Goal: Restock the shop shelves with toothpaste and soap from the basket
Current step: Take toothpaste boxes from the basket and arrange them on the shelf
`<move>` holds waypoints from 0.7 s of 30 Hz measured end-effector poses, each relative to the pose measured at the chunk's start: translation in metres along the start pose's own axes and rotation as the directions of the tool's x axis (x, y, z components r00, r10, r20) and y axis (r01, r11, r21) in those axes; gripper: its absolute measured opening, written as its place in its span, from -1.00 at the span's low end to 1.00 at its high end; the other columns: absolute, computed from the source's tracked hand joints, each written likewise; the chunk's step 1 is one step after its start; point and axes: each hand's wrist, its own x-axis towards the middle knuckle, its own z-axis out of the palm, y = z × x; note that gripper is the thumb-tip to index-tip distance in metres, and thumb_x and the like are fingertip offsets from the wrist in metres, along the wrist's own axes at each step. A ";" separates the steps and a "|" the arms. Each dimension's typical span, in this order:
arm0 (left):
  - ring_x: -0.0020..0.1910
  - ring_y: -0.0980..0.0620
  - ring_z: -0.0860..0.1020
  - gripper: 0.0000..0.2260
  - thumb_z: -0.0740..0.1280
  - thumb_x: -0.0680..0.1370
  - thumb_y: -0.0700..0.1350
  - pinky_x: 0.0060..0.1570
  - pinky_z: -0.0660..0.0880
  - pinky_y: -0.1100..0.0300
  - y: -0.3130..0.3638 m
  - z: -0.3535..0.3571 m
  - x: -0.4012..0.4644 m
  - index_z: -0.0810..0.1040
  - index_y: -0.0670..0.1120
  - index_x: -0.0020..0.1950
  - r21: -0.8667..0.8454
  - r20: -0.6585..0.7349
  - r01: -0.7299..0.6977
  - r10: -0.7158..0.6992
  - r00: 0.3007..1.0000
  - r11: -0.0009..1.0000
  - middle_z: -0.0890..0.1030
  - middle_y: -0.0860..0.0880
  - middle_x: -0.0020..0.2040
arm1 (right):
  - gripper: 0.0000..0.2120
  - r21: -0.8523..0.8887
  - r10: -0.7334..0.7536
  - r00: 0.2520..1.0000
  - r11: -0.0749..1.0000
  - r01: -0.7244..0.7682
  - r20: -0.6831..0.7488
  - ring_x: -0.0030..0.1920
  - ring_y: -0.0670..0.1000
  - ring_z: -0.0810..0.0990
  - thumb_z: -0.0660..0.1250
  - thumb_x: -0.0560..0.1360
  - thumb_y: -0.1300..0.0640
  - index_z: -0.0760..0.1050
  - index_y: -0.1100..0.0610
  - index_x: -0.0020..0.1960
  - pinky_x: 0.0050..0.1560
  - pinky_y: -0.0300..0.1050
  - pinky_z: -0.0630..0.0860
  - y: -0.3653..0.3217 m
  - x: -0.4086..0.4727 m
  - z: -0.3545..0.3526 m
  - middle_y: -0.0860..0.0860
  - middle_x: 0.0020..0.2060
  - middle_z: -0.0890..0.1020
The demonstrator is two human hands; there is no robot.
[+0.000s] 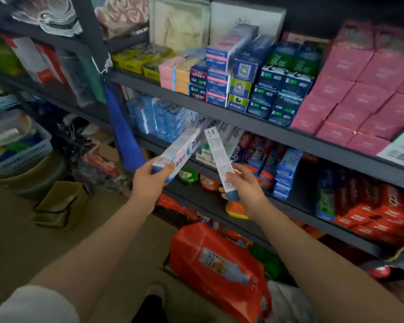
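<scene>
My left hand [147,180] grips the near end of a white-and-blue toothpaste box [180,152] that slants up and right toward the middle shelf [219,201]. In my right hand [243,185] is a second, narrower toothpaste box [219,159], held near its lower end and pointing up toward the same shelf. Both box tips hang just in front of the stacked blue toothpaste boxes [163,117] and the grey ones beside them. Soap boxes in pink, orange and blue [196,75] stand on the upper shelf [243,117]. The image is motion-blurred.
Red toothpaste boxes [371,206] fill the middle shelf at right, pink boxes [359,96] the upper shelf. A red bag [219,264] lies below my arms. A blue basket [26,150] and a cardboard box [61,203] sit on the floor at left.
</scene>
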 end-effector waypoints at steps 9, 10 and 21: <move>0.21 -0.13 0.45 -0.57 0.39 0.46 -0.19 0.26 0.36 0.13 -0.017 0.003 0.135 0.44 -0.18 0.31 0.475 0.368 -0.525 0.382 0.848 0.706 0.47 -0.21 0.22 | -0.59 -0.671 -0.289 0.906 0.741 0.008 -0.309 -0.01 0.20 0.54 0.23 0.54 0.03 0.25 0.01 0.35 -0.06 -0.03 0.42 0.006 0.052 0.086 0.10 0.33 0.26; 0.22 -0.16 0.44 -0.57 0.38 0.46 -0.21 0.28 0.37 0.04 -0.022 0.005 0.147 0.44 -0.15 0.33 0.498 0.429 -0.590 0.411 0.804 0.636 0.46 -0.19 0.24 | -0.59 -0.670 -0.280 0.898 0.742 -0.022 -0.339 -0.01 0.22 0.54 0.23 0.54 0.03 0.25 0.01 0.36 -0.06 -0.02 0.43 0.006 0.059 0.092 0.11 0.34 0.25; 0.33 -0.22 0.30 -0.47 0.27 0.54 -0.09 0.16 0.44 -0.09 -0.054 0.003 0.215 0.17 0.07 0.47 0.614 0.738 -0.747 0.151 0.658 0.254 0.13 -0.10 0.48 | -0.58 -0.814 -0.310 0.872 0.559 -0.156 -0.379 -0.04 0.28 0.58 0.14 0.56 0.03 0.22 -0.01 0.40 -0.15 0.00 0.49 -0.013 0.130 0.138 0.15 0.40 0.17</move>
